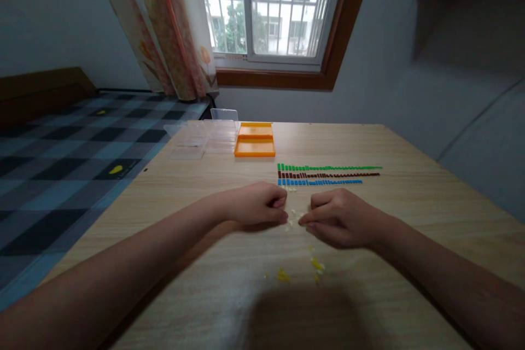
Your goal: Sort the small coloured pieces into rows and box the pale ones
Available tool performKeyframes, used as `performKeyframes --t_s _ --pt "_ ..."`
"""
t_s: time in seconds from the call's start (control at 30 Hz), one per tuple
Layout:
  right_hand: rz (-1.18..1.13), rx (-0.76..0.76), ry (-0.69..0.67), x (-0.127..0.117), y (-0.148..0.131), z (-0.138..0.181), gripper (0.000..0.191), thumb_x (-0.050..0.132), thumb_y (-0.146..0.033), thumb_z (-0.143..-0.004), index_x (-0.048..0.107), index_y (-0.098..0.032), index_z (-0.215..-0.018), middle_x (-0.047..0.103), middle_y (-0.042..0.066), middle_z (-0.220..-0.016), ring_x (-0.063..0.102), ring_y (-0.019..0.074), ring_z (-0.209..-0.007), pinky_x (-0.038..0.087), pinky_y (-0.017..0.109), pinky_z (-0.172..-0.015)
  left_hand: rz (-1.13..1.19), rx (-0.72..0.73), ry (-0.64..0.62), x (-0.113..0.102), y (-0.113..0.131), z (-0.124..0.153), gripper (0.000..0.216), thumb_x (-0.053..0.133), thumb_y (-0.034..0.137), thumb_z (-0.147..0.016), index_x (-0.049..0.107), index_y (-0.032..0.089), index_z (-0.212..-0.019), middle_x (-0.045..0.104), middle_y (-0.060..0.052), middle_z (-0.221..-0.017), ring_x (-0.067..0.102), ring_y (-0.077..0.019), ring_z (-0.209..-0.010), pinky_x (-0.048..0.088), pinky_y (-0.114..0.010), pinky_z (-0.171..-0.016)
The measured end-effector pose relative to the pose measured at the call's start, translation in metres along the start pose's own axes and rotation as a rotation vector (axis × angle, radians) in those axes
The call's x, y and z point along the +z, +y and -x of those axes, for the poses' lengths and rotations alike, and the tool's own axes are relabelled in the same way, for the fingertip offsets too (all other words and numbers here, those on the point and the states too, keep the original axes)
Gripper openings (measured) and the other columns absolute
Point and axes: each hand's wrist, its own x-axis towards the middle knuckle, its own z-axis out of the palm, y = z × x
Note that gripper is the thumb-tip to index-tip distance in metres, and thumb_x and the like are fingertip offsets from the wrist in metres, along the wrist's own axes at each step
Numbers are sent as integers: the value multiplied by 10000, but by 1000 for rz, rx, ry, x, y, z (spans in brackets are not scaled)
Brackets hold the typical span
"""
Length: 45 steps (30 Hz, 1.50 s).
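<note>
My left hand [260, 205] is closed above the table, its fingertips at the left side of a small scatter of cream-white pieces [292, 213]. Whether those fingers pinch a piece is hidden. Opposite it, my right hand [342, 219] is also closed, with its fingertips against the right side of the same scatter; anything in them is too small to make out. Just beyond the hands, a few cream pieces [292, 190] lie in a short row. Behind that run long rows of small blue pieces [305, 182], brown pieces [305, 175] and green pieces [305, 168].
Loose yellow pieces [283, 275] and a second yellow cluster [317, 265] lie nearer to me. At the table's back stand an orange tray [255, 138] and clear plastic boxes [221, 136]. A bed with a checked cover [102, 147] adjoins the left side.
</note>
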Motion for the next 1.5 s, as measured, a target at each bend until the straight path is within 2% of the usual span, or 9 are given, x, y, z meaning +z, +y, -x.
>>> performKeyframes --t_s 0.2,0.37,0.47,0.57,0.67,0.83,1.2,1.33,1.5 --pt "-7 84 164 -1 12 1 209 598 -227 -958 799 -178 -979 641 28 -749 535 70 -613 363 206 -573 46 23 79 -5 -17 -2 302 637 297 -828 378 215 -695 410 62 -629 372 -117 -594 277 -256 -551" --pt "-20 119 146 3 19 0 193 616 -218 -940 802 -190 -986 673 25 -792 571 71 -646 397 195 -598 52 76 19 0 -18 -2 176 738 274 -761 614 185 -848 506 54 -691 471 -120 -607 341 -245 -564" --pt "-15 111 119 7 20 0 190 627 -244 -945 801 -193 -1002 681 25 -813 598 78 -668 426 201 -634 -85 125 21 2 -13 -1 347 810 328 -751 688 202 -1050 592 35 -756 544 -146 -661 370 -254 -597" --pt "4 106 96 9 20 -1 185 645 -266 -946 799 -206 -1027 691 31 -834 626 95 -707 445 216 -674 -228 175 70 6 -8 -2 390 824 354 -776 704 215 -1120 677 -1 -858 616 -181 -762 415 -273 -664" --pt "11 106 75 10 21 -1 180 645 -268 -951 801 -219 -1027 691 30 -832 628 101 -714 438 220 -673 -265 196 111 12 -9 -3 332 799 344 -818 727 213 -1115 705 -20 -921 651 -191 -811 447 -282 -704" --pt "16 138 35 9 22 -1 171 636 -246 -956 802 -208 -965 698 28 -841 635 104 -739 438 221 -690 -269 232 158 15 -14 -4 206 732 305 -880 759 222 -1067 691 -18 -873 648 -169 -752 457 -273 -681" --pt "35 237 31 6 24 -2 205 604 -262 -974 801 -207 -973 721 27 -870 650 113 -766 442 223 -705 -231 255 269 25 -22 -5 179 646 155 -894 779 211 -1000 713 -24 -906 671 -151 -769 487 -252 -711" --pt "116 245 111 4 20 -3 221 586 -241 -972 804 -210 -981 718 27 -846 629 116 -743 420 232 -679 -235 299 290 26 -22 -3 210 629 187 -934 780 228 -1074 696 -38 -943 671 -163 -808 496 -256 -725" --pt "60 168 166 5 18 -1 183 627 -245 -953 805 -207 -970 705 26 -811 600 90 -665 401 216 -618 -221 310 289 27 -23 -3 175 638 196 -939 796 230 -1006 683 -30 -888 661 -158 -778 492 -249 -713"
